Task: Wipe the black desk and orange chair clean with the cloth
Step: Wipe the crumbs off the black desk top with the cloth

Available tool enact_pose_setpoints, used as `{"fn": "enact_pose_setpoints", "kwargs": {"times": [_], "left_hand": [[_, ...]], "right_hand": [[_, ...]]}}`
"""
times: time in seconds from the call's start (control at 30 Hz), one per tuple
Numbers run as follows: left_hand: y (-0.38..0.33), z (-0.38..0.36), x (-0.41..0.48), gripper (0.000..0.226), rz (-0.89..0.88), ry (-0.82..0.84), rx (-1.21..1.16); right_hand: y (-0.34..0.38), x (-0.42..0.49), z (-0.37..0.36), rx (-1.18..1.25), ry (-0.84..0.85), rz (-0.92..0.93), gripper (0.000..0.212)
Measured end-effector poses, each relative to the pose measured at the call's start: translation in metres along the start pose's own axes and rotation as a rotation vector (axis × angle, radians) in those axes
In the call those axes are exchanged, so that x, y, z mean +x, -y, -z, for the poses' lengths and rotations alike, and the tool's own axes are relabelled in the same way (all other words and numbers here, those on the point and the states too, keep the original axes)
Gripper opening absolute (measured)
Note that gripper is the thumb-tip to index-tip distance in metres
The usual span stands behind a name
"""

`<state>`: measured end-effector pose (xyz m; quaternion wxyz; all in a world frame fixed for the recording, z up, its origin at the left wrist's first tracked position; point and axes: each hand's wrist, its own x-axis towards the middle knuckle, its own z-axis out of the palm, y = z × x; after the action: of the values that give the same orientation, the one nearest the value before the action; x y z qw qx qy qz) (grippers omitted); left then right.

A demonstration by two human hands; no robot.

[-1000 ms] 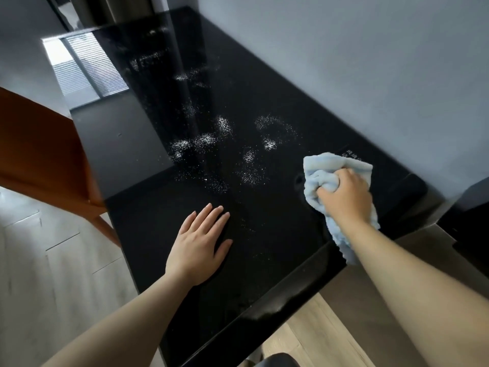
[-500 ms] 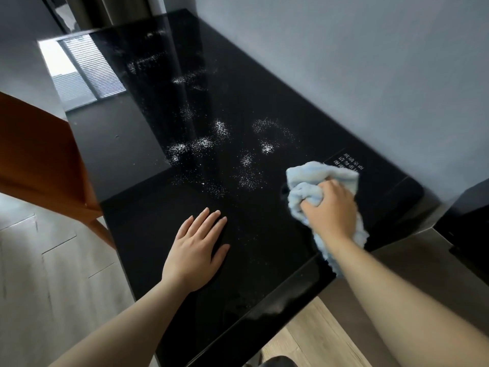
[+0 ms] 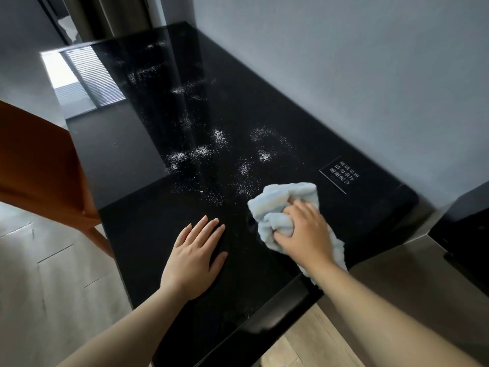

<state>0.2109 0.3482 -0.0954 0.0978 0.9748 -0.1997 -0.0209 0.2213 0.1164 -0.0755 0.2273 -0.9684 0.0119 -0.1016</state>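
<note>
A glossy black desk [image 3: 148,229] runs from the near edge to the far wall. White powder patches [image 3: 201,152] are scattered over its middle and far part. My right hand [image 3: 304,231] is closed on a bunched light-blue cloth [image 3: 275,205] pressed on the desk top just below the nearest powder. My left hand [image 3: 195,255] lies flat, fingers spread, on the desk to the left of the cloth. The orange chair [image 3: 39,165] stands at the left side of the desk; only part of it shows.
A grey wall [image 3: 344,75] borders the desk on the right. A white printed label [image 3: 341,174] sits on the desk near the wall. A dark unit [image 3: 465,223] stands at the right. Pale wood floor [image 3: 39,287] lies to the left.
My right hand has slid the cloth leftward across the desk, away from the printed label and toward the powder. My left hand has stayed flat in place.
</note>
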Motion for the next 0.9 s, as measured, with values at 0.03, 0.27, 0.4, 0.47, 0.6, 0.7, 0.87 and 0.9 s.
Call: {"fn": "enact_pose_setpoints", "kwargs": {"times": [0.03,0.27,0.4,0.47,0.6,0.7,0.87,0.9], "left_hand": [[0.000,0.000,0.000,0.061,0.001,0.007,-0.004],[0.001,0.003,0.000,0.062,0.000,0.053,-0.012],[-0.002,0.009,0.000,0.055,-0.029,0.031,0.016],[-0.002,0.009,0.001,0.054,-0.025,0.039,0.001],[0.006,-0.003,0.005,0.054,-0.020,0.044,-0.042],[0.012,0.001,0.010,0.051,-0.013,-0.025,-0.024],[0.027,0.005,0.026,0.062,0.184,0.019,0.065],[0.031,0.003,0.030,0.066,0.244,0.058,0.063]], "right_hand": [[-0.001,-0.003,0.002,0.025,0.040,0.086,0.018],[-0.030,0.033,0.014,-0.122,-0.006,-0.279,0.028],[0.009,-0.016,-0.001,0.029,0.118,0.098,0.009],[-0.007,-0.018,0.008,0.016,0.198,0.241,0.011],[-0.055,0.019,0.034,-0.114,-0.008,-0.313,0.018],[-0.019,0.011,0.015,-0.215,-0.075,-0.278,0.018],[0.004,-0.017,-0.006,-0.055,0.119,0.261,0.024],[-0.007,-0.005,-0.001,-0.083,0.083,0.164,0.022]]}}
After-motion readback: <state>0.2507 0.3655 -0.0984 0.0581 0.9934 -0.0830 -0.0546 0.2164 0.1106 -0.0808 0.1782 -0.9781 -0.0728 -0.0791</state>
